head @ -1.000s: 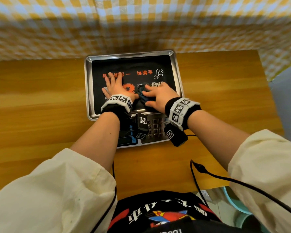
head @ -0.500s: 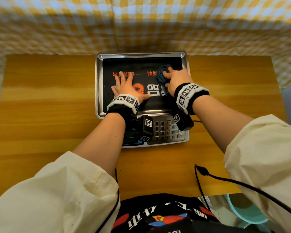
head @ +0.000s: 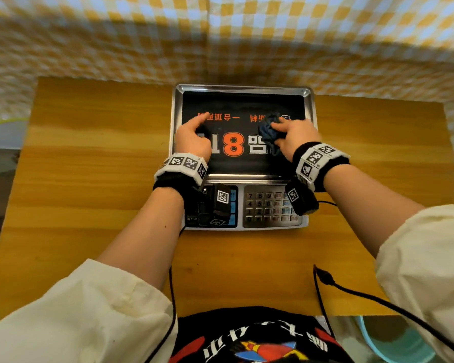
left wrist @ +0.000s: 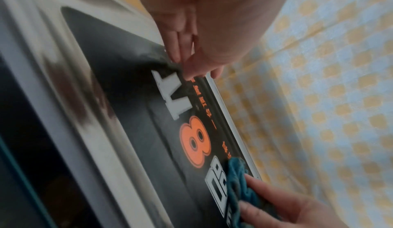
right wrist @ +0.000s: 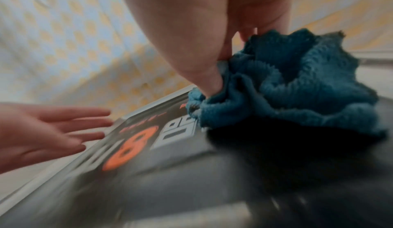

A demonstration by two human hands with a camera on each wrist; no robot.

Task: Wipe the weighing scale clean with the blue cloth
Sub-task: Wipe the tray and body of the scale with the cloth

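Two hands are over the weighing scale (head: 243,158) on the wooden table (head: 95,179). Right hand (head: 295,136) has the blue cloth (head: 269,128) bunched in its curled fingers and pressed onto the black printed sheet (head: 243,103) on the pan, right of the orange 8, toward the far right part! Left hand (head: 192,138) is over the pan's left side, fingers straight and relaxed, gripping nothing, fingertips (left wrist: 176,55) near the sheet; whether they touch it is unclear. Keypad (head: 269,206) sits at the front. Yellow checked fabric (head: 220,43) hangs behind.
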